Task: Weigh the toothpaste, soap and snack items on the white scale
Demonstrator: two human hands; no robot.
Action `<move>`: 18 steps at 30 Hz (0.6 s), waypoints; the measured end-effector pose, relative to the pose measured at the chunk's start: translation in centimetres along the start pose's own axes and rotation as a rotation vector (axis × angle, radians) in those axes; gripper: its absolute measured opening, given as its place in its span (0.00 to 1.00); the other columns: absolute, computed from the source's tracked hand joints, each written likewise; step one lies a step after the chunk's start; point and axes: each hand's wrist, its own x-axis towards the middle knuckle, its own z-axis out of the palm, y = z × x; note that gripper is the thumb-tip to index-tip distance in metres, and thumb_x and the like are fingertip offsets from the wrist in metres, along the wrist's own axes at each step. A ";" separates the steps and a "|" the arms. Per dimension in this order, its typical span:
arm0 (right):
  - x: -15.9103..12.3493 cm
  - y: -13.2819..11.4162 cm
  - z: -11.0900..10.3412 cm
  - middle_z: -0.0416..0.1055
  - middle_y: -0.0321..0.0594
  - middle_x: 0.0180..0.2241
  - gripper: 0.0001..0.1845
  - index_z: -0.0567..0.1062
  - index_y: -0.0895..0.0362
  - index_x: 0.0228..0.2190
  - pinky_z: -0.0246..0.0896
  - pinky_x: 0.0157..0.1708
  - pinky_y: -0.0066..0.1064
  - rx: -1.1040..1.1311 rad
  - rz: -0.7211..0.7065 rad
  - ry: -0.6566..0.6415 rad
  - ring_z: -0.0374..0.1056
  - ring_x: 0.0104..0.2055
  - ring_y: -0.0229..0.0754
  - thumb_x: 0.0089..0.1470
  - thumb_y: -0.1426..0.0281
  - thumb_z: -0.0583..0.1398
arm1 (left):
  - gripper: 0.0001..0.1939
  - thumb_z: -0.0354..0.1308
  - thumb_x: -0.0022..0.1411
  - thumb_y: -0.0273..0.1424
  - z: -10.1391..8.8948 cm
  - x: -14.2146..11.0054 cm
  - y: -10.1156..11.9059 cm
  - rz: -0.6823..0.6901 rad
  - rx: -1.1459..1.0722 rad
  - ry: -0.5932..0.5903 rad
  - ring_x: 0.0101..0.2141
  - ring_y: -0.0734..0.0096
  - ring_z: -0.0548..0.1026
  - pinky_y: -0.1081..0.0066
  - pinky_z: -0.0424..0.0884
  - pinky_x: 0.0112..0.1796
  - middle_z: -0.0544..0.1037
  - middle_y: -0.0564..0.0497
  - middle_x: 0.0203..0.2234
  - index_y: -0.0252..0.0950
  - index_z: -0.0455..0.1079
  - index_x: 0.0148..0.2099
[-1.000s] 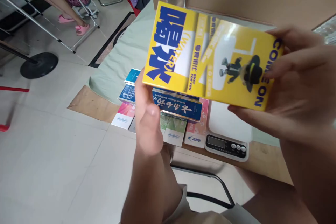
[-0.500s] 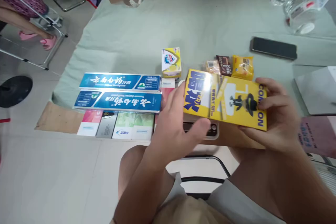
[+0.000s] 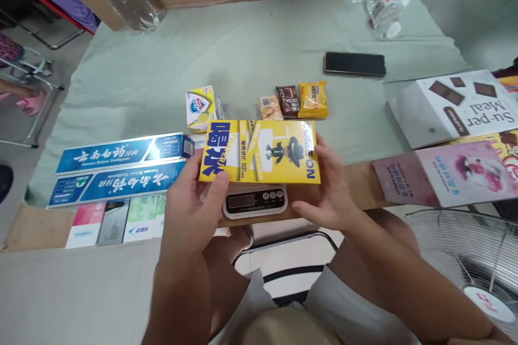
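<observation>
A yellow box [image 3: 259, 151] with blue lettering and a cartoon figure in a black hat is held over a small kitchen scale [image 3: 254, 202], hiding most of it. My left hand [image 3: 192, 205] grips the box's left end, thumb over the lower front edge and fingers partly hidden. At the opposite end, my right hand [image 3: 329, 188] is open, its thumb spread below the box and its fingertips close by the right edge, slightly blurred. Whether those fingertips touch the box, I cannot tell. The scale's dark display and round buttons show beneath.
Blue toothpaste boxes [image 3: 117, 180] lie left, above several small cartons [image 3: 137, 219]. Behind stand a yellow-white soap box [image 3: 202, 108] and small snack packets [image 3: 289, 101]. A phone [image 3: 355, 64], water bottle [image 3: 384, 8], white Su-per Meal box [image 3: 457, 108] and pink box [image 3: 465, 172] are right.
My view has swung to the right. The box is now more level, and my right hand has loosened from its right end, thumb dropping away. More of the scale's front shows.
</observation>
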 end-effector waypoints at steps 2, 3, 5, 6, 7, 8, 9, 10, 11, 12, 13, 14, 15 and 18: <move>0.0 -0.7 0.2 0.41 0.51 0.78 0.43 0.51 0.45 0.69 0.58 0.72 0.55 -0.129 0.033 -0.012 0.41 0.81 0.55 0.60 0.66 0.64 | 0.23 0.70 0.61 0.49 0.6 0.1 0.7 0.015 -0.028 0.033 0.43 0.54 0.85 0.58 0.87 0.43 0.86 0.49 0.45 0.46 0.80 0.54; -0.2 -1.1 0.3 0.41 0.53 0.78 0.40 0.51 0.47 0.69 0.61 0.70 0.53 -0.188 0.058 -0.016 0.42 0.81 0.54 0.61 0.69 0.62 | 0.21 0.72 0.60 0.47 1.0 0.1 1.0 0.036 -0.061 0.064 0.41 0.56 0.85 0.61 0.87 0.41 0.86 0.50 0.43 0.46 0.81 0.52; -0.6 -1.7 0.4 0.43 0.56 0.78 0.35 0.55 0.48 0.66 0.67 0.67 0.51 -0.306 0.099 0.006 0.44 0.81 0.53 0.62 0.74 0.59 | 0.18 0.73 0.59 0.43 2.1 0.1 1.7 0.102 -0.160 0.119 0.41 0.60 0.83 0.65 0.85 0.39 0.85 0.53 0.43 0.49 0.82 0.51; -0.8 -2.0 0.4 0.44 0.54 0.77 0.33 0.59 0.48 0.64 0.69 0.66 0.51 -0.363 0.114 0.033 0.46 0.80 0.53 0.61 0.75 0.58 | 0.17 0.72 0.59 0.41 2.8 0.1 2.0 0.128 -0.227 0.142 0.40 0.61 0.83 0.66 0.84 0.39 0.85 0.54 0.44 0.51 0.83 0.51; -1.1 -2.3 0.3 0.45 0.52 0.77 0.29 0.63 0.48 0.61 0.70 0.64 0.51 -0.409 0.123 0.070 0.48 0.80 0.54 0.60 0.77 0.59 | 0.17 0.72 0.58 0.40 3.5 0.0 2.4 0.148 -0.297 0.155 0.40 0.62 0.82 0.66 0.84 0.40 0.84 0.55 0.43 0.53 0.83 0.51; -1.4 -2.5 0.2 0.47 0.49 0.77 0.26 0.67 0.47 0.56 0.71 0.63 0.51 -0.442 0.127 0.107 0.50 0.79 0.54 0.59 0.78 0.59 | 0.17 0.71 0.58 0.41 4.2 0.0 2.9 0.165 -0.361 0.156 0.41 0.62 0.81 0.65 0.83 0.42 0.83 0.55 0.43 0.55 0.83 0.51; -1.7 -2.8 -0.1 0.48 0.45 0.77 0.23 0.71 0.47 0.52 0.72 0.63 0.51 -0.461 0.130 0.136 0.52 0.78 0.54 0.58 0.78 0.60 | 0.18 0.71 0.57 0.41 4.9 0.0 3.4 0.178 -0.417 0.146 0.41 0.61 0.80 0.64 0.83 0.45 0.83 0.54 0.42 0.55 0.83 0.51; -1.9 -3.0 -0.3 0.50 0.43 0.76 0.20 0.73 0.47 0.48 0.73 0.62 0.51 -0.472 0.131 0.152 0.54 0.77 0.55 0.57 0.79 0.61 | 0.18 0.70 0.56 0.42 5.6 -0.1 3.9 0.187 -0.464 0.130 0.42 0.59 0.80 0.62 0.82 0.48 0.83 0.54 0.41 0.56 0.83 0.50; -2.0 -3.3 -0.7 0.51 0.40 0.76 0.18 0.75 0.47 0.46 0.75 0.61 0.51 -0.479 0.139 0.156 0.55 0.77 0.55 0.57 0.78 0.62 | 0.18 0.70 0.55 0.43 6.3 -0.1 4.5 0.192 -0.496 0.108 0.43 0.58 0.80 0.60 0.81 0.51 0.82 0.53 0.41 0.56 0.83 0.50; -2.1 -3.6 -1.1 0.51 0.39 0.76 0.18 0.77 0.46 0.45 0.76 0.60 0.50 -0.485 0.150 0.158 0.56 0.76 0.54 0.56 0.78 0.63 | 0.18 0.70 0.55 0.43 7.0 -0.1 5.1 0.202 -0.512 0.086 0.45 0.56 0.80 0.59 0.80 0.54 0.82 0.53 0.42 0.56 0.83 0.49; -2.1 -3.9 -1.6 0.51 0.37 0.76 0.19 0.78 0.44 0.46 0.76 0.59 0.49 -0.489 0.165 0.160 0.57 0.76 0.53 0.56 0.78 0.63 | 0.17 0.69 0.56 0.44 7.7 0.0 5.8 0.206 -0.515 0.062 0.47 0.56 0.81 0.58 0.79 0.56 0.82 0.53 0.43 0.56 0.82 0.50; -2.1 -4.2 -2.2 0.50 0.37 0.76 0.21 0.78 0.43 0.47 0.76 0.59 0.48 -0.488 0.174 0.166 0.56 0.76 0.52 0.56 0.78 0.64 | 0.17 0.69 0.58 0.44 8.4 0.1 6.4 0.202 -0.511 0.040 0.49 0.55 0.80 0.57 0.78 0.58 0.82 0.54 0.45 0.56 0.82 0.50; -2.0 -4.5 -2.9 0.47 0.37 0.77 0.23 0.78 0.42 0.49 0.76 0.60 0.47 -0.482 0.169 0.189 0.54 0.77 0.52 0.57 0.77 0.63 | 0.16 0.68 0.60 0.45 9.1 0.4 7.1 0.196 -0.506 0.021 0.50 0.55 0.80 0.57 0.78 0.59 0.82 0.54 0.46 0.55 0.81 0.51; -1.9 -5.9 -5.7 0.37 0.43 0.79 0.28 0.74 0.44 0.57 0.71 0.65 0.55 -0.494 0.108 0.308 0.42 0.81 0.57 0.58 0.78 0.61 | 0.17 0.68 0.62 0.49 11.6 2.1 8.9 0.158 -0.518 -0.071 0.53 0.55 0.79 0.58 0.79 0.57 0.83 0.52 0.48 0.48 0.79 0.49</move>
